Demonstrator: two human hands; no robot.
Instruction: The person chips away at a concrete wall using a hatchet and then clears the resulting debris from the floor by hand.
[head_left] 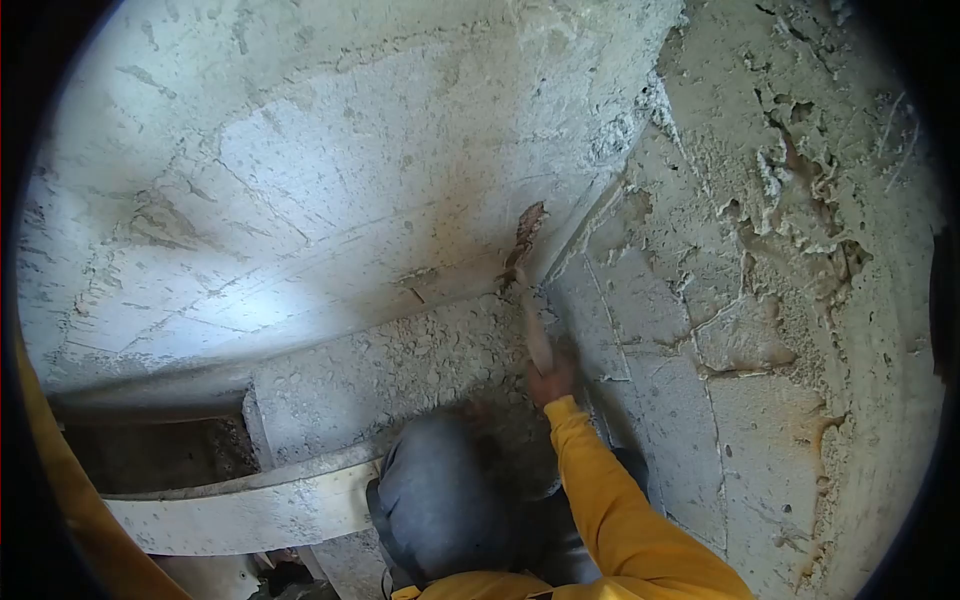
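Note:
My right hand [552, 381], in a yellow sleeve, is closed round the lower end of a pale wooden handle. The handle belongs to a hammer-like tool [537, 335] that points up into the corner where two concrete walls meet. Its dark head is small and hard to make out against the wall. Just above it is a brown gouge [528, 232] in the wall. My left hand is out of view; only a yellow sleeve [70, 480] shows at the left edge.
Rubble and dust cover the concrete ledge [400, 350] below the wall. A rectangular opening [160, 450] lies to the left, behind a curved pale rim [250, 510]. My knee [435, 490] is close to the ledge. The right wall [740, 380] is cracked and rough.

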